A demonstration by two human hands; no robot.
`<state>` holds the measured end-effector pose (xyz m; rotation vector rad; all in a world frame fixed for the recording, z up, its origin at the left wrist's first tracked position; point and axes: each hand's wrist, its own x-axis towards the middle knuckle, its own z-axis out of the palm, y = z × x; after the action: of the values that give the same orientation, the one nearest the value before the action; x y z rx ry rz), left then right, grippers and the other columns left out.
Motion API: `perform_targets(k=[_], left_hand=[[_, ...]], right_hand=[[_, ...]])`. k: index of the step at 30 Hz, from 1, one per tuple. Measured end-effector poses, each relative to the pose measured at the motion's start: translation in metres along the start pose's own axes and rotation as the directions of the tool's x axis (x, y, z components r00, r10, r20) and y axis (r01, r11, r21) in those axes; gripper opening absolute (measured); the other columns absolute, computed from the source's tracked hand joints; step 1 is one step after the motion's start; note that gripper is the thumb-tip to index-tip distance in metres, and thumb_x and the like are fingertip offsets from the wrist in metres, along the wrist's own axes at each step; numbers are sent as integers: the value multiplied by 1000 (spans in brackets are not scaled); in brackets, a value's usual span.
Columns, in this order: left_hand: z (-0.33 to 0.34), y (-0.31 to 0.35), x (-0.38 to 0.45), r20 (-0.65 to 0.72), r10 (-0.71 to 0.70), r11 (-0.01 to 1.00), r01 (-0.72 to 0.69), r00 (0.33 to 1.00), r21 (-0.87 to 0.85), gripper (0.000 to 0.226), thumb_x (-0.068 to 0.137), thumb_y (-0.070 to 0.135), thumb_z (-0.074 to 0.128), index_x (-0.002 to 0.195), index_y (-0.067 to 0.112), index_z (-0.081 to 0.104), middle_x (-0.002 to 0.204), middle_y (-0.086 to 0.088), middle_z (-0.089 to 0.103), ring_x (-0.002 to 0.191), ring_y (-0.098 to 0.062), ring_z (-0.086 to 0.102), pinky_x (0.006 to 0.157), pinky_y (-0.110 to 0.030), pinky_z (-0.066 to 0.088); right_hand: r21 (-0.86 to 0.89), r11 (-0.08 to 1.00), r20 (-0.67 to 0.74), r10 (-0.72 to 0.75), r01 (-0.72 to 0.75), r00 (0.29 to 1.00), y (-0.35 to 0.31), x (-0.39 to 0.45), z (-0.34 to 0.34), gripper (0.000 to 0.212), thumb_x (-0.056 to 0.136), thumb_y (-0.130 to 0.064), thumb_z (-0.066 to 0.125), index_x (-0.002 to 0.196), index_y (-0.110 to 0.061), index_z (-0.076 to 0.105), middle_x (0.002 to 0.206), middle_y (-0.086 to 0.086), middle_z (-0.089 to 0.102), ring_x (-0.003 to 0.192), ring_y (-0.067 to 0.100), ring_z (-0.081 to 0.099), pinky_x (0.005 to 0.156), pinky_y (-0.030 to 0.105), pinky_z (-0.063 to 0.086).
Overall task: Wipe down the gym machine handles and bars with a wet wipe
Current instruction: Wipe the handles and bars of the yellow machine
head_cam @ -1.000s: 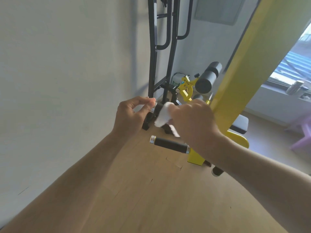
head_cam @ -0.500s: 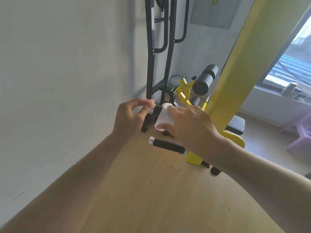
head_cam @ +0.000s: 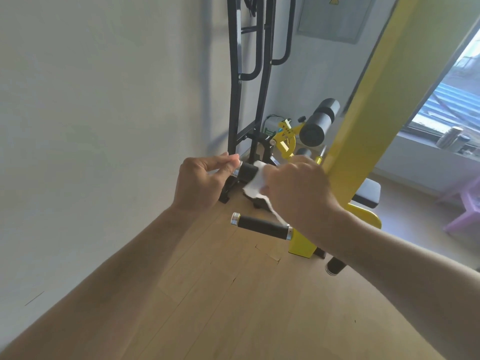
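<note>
Your right hand fingers clamp the wet wipe around the upper handle; left hand fingers pinch its end cap. Next, slide the wipe along the grip.

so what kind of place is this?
Probably a small home or private gym room. A yellow machine with black grip handles and foam roller pads stands on a wood floor, with a black rack against the wall.

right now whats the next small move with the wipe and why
Probably slide the wet wipe left along the upper handle grip toward its chrome end cap: the right hand presses it mid-grip, black foam beside the left hand is still uncovered, and the lower handle waits.
</note>
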<state>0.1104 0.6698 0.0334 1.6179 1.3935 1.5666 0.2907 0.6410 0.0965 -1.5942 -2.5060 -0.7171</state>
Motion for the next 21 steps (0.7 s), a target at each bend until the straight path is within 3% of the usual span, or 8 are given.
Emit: perform_targets(k=[4, 7, 9, 12, 14, 17, 19, 21], left_hand=[[0, 2, -4, 22, 30, 1000, -30, 999, 2, 17, 85, 50, 70, 90, 66, 67, 89, 40, 68, 96, 13, 66, 83, -5, 48], [0, -3, -6, -15, 23, 1000, -24, 1000, -8, 9, 86, 46, 71, 93, 47, 77, 94, 34, 71, 98, 12, 66, 88, -10, 50], [1, -4, -8, -26, 6, 1000, -7, 1000, -18, 10, 86, 48, 71, 92, 44, 78, 95, 31, 72, 97, 10, 67, 88, -10, 49], [4, -1, -12, -11, -21, 998, 21, 1000, -52, 15, 90, 44, 70, 100, 38, 78, 97, 29, 73, 99, 10, 67, 85, -5, 47], [5, -3, -18, -17, -48, 997, 47, 999, -54, 22, 93, 43, 66, 107, 30, 78, 96, 30, 73, 98, 13, 66, 81, 0, 43], [1, -16, -43, -37, -137, 990, 138, 990, 39, 36, 92, 58, 54, 109, 34, 75, 81, 26, 73, 76, 10, 65, 64, -6, 44], [-2, -28, -67, -52, -220, 973, 223, 974, 55, 33, 90, 65, 51, 93, 40, 73, 64, 15, 67, 51, 3, 54, 49, -10, 38], [-4, -35, -88, 14, -338, 941, 337, 941, 34, 43, 86, 73, 48, 81, 39, 73, 63, -1, 65, 47, -5, 47, 47, -12, 34]], right_hand=[[166, 985, -23, -48, 51, 999, -20, 21, 10, 39, 102, -48, 48, 113, -18, 68, 102, -5, 77, 91, 13, 72, 108, 32, 37], [14, 999, -20, -31, 32, 999, -6, 1, 6, 13, 91, -23, 60, 87, -12, 66, 78, 4, 76, 78, 23, 73, 111, 45, 34], [-128, 991, 43, -45, 50, 998, 5, -17, -6, 17, 77, -6, 65, 68, -11, 52, 57, 8, 67, 61, 25, 71, 107, 52, 39], [-251, 959, 173, -91, 133, 981, 16, -30, -6, 12, 92, -14, 63, 97, -5, 67, 87, 8, 76, 90, 28, 73, 116, 49, 32], [-106, 968, 31, -225, 227, 974, 25, -32, 2, 21, 93, -5, 63, 113, -1, 68, 106, 12, 76, 109, 29, 69, 119, 46, 27], [297, 909, -421, -149, 291, 895, 17, -41, 7, 22, 74, -1, 82, 96, -5, 79, 87, 7, 79, 82, 22, 76, 91, 35, 53], [490, 839, -385, -36, 237, 922, -1, -55, 21, 22, 75, -8, 85, 95, -15, 82, 83, -2, 79, 71, 16, 75, 72, 25, 57], [621, 779, -233, 80, 85, 969, -21, -67, 42, 25, 75, -6, 84, 95, -20, 82, 84, -5, 79, 72, 13, 75, 65, 18, 54]])
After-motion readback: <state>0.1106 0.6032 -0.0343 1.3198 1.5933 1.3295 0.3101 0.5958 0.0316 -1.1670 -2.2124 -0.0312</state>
